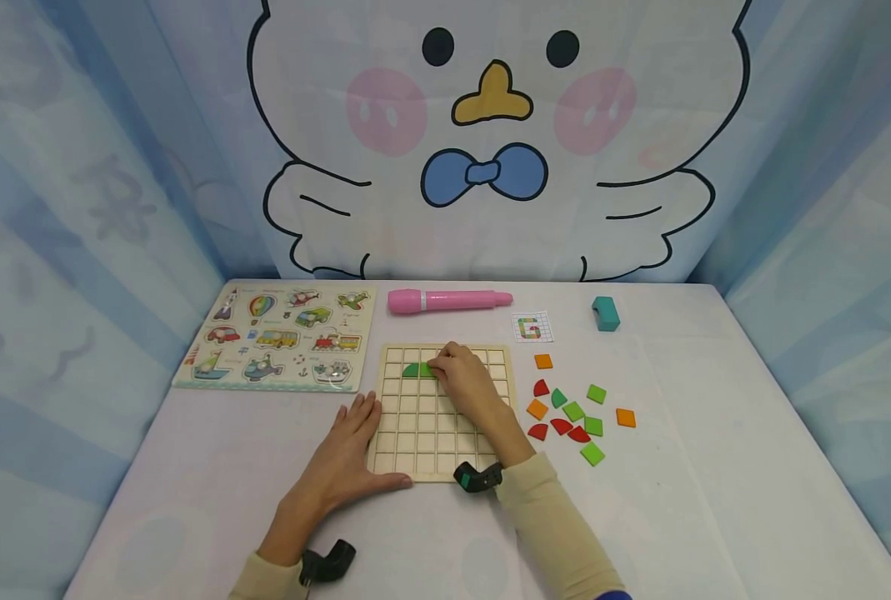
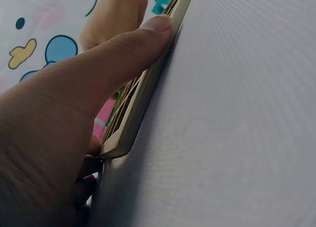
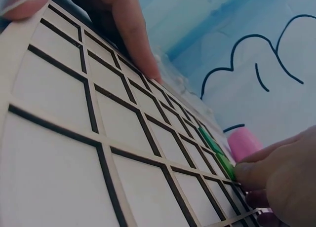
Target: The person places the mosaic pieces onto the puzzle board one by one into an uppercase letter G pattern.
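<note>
A wooden grid board (image 1: 415, 429) lies in front of me. In its upper rows sits a dark green quarter-round tile (image 1: 411, 370), with a light green square tile (image 1: 426, 369) right beside it. My right hand (image 1: 466, 379) reaches over the board, thumb and fingertips pinching the light green square at its right edge. The right wrist view shows that square (image 3: 225, 165) low in the grid, partly behind the thumb. Around the board's near left corner my left hand (image 1: 351, 446) rests, fingers straight along the left side and thumb stretched along the front edge.
Several loose red, orange and green tiles (image 1: 573, 411) are scattered right of the board. Behind them lie a small pattern card (image 1: 533, 327) and a teal block (image 1: 606, 313). A pink pen-like stick (image 1: 453, 301) lies behind the board, and a vehicle picture puzzle (image 1: 238, 346) at back left.
</note>
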### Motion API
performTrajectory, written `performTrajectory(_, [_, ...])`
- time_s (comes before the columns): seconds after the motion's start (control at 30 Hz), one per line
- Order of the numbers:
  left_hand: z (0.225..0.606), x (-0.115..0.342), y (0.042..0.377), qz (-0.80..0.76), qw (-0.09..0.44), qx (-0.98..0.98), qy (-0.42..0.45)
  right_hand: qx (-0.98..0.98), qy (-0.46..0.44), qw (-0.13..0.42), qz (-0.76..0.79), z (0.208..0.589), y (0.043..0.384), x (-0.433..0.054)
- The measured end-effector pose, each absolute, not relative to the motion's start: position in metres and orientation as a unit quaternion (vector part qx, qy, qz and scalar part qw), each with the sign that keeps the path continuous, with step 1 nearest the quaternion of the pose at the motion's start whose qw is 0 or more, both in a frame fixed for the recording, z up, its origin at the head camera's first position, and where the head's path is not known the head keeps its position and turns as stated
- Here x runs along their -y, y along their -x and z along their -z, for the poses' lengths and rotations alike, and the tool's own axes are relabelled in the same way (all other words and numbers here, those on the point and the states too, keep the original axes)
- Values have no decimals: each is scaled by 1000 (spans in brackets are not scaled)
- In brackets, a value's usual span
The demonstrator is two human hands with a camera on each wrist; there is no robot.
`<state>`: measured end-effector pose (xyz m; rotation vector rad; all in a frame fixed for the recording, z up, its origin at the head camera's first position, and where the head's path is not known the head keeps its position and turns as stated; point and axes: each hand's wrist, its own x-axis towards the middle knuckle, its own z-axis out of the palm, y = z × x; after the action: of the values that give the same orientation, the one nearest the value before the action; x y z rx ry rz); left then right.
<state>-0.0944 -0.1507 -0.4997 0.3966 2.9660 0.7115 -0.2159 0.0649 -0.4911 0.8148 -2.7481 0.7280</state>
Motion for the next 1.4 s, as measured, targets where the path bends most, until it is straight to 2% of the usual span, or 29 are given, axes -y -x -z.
performTrajectory(0.2, [499,150,94,-233,36,-963,-129,929,-251,63,-264,489,216,-67])
performTrajectory(0.47, [501,151,95,-232,35,-964,-128,926,-234,63,-289,482,216,-73])
performTrajectory(0.77, [500,150,95,-228,47,-964,-125,928,-184,29,-323,469,217,-83])
performTrajectory(1.13, [500,150,94,-234,33,-963,-131,930,-161,36,-328,461,223,-101])
performTrajectory(1.4, [500,150,95,-230,42,-964,-127,925,-147,56,-346,461,229,-116])
